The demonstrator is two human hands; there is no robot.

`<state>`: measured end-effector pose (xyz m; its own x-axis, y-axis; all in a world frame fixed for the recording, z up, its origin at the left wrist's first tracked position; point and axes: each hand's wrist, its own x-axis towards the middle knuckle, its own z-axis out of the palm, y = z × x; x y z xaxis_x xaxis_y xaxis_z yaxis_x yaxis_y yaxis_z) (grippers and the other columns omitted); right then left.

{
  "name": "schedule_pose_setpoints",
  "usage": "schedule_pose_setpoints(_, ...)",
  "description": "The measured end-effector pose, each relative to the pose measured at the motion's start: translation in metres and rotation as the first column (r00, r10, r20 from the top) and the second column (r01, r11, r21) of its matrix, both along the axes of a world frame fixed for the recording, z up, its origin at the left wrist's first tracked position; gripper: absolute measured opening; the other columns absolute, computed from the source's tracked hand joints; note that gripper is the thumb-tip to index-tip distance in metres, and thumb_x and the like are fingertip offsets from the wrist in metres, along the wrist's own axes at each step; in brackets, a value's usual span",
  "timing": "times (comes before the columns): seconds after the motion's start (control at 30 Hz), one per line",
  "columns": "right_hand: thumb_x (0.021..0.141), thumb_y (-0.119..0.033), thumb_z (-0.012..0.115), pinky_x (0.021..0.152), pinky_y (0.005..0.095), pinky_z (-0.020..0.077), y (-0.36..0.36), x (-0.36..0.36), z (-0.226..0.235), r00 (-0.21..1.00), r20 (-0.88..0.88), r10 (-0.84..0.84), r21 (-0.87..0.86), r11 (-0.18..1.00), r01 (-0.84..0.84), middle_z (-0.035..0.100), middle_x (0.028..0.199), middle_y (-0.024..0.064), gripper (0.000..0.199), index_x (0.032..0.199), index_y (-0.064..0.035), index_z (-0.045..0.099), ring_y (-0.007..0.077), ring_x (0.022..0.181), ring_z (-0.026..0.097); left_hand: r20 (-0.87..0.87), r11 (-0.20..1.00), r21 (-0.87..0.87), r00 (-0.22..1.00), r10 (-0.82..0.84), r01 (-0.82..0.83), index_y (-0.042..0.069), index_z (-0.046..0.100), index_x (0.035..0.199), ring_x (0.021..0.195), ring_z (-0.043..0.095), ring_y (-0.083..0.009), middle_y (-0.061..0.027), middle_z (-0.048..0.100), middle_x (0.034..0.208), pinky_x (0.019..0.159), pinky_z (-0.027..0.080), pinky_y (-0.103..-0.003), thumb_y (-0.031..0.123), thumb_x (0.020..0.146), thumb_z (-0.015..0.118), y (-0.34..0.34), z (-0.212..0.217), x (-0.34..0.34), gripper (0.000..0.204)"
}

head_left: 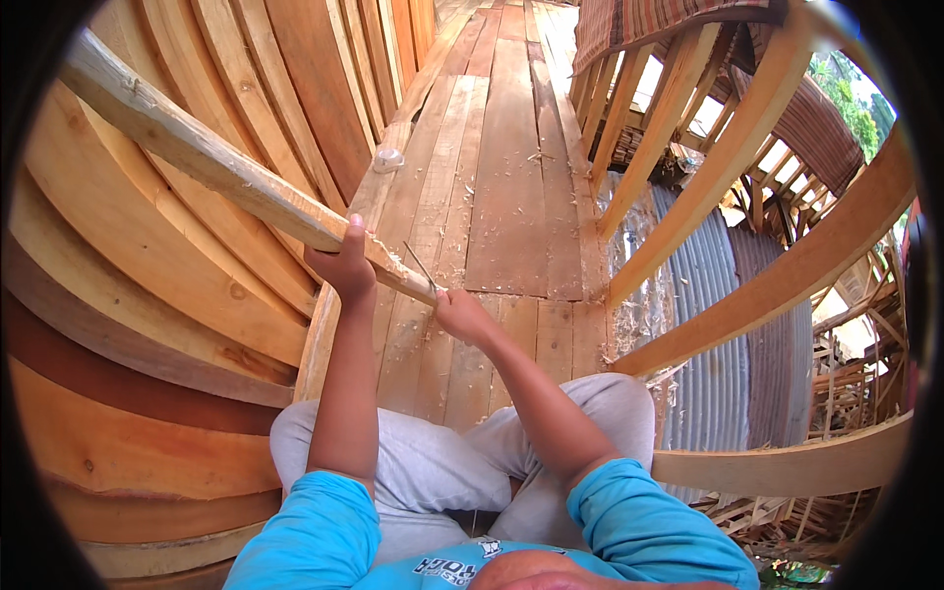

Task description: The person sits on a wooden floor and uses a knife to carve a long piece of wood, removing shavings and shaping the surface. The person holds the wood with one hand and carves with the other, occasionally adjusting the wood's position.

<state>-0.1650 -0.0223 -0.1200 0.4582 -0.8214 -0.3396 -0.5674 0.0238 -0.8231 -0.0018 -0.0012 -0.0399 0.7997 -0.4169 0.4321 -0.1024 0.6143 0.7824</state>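
A long pale wooden pole (211,157) slants from the upper left down to the middle of the head view, its near end thinner and freshly shaved. My left hand (344,261) is closed round it a little way above that end, thumb lying along the top. In my closed right hand (462,317), at the tip of the pole, is a knife (420,265). Its thin blade points up and away, beside the shaved wood. The fist hides the handle. Pale wood shavings lie scattered over the plank floor (506,197) beyond my hands.
A plank wall (157,265) rises on the left. To the right stands a railing of wooden slats (728,177), with corrugated metal sheets (708,315) below it. Striped cloth (649,34) hangs over its far part. A small clear plastic item (388,160) sits near the wall.
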Motion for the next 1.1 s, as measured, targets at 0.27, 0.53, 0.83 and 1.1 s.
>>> schedule_pose_setpoints(0.27,0.102,-0.032,0.041,0.091,0.0507,0.0499,-0.007,-0.007,-0.027,1.0,-0.018,-0.004,-0.019,1.0,0.004,0.066,0.106,0.0349,0.052,0.11,0.0144,0.063,0.0476,0.101,0.066,0.137,0.983,-0.04,0.975,-0.174,0.181,0.0,0.053,0.096,0.067,0.064,-0.0195,-0.0069,0.056,0.079,0.066,0.057,-0.035,0.004,0.077,0.066,0.015,-0.003,-0.007,0.023)
schedule_pose_setpoints(0.53,0.101,-0.035,0.041,0.09,0.05,0.051,0.004,-0.002,-0.025,0.998,-0.056,0.02,-0.008,1.0,-0.021,0.067,0.103,0.0349,0.055,0.107,0.0146,0.064,0.0478,0.1,0.066,0.205,0.965,-0.049,0.948,-0.244,0.259,0.009,0.047,0.089,0.063,0.061,-0.0181,-0.0044,0.05,0.077,0.068,0.055,-0.035,0.012,0.079,0.063,0.027,-0.022,0.018,0.02)
schedule_pose_setpoints(0.83,0.106,-0.036,0.036,0.047,0.0423,0.047,0.011,0.002,-0.025,0.997,0.068,0.023,0.117,0.993,-0.031,0.056,0.067,0.011,0.047,0.092,0.0034,0.057,0.0219,0.05,0.055,0.137,0.963,-0.09,0.961,-0.239,0.253,0.009,0.047,0.09,0.071,0.055,-0.0159,-0.0044,0.05,0.08,0.071,0.056,-0.036,0.005,0.075,0.063,0.04,-0.024,0.03,0.023)
schedule_pose_setpoints(1.1,0.106,-0.035,0.041,0.041,0.0349,0.0346,0.012,-0.004,-0.038,0.988,0.148,-0.047,0.344,0.939,-0.006,0.039,0.062,0.0001,0.033,0.09,-0.0069,0.049,0.0127,0.046,0.039,-0.112,0.964,0.059,0.961,-0.252,0.259,0.007,0.049,0.099,0.077,0.061,-0.02,-0.0061,0.054,0.083,0.078,0.054,-0.036,0.002,0.068,0.061,0.061,-0.004,0.022,0.033)
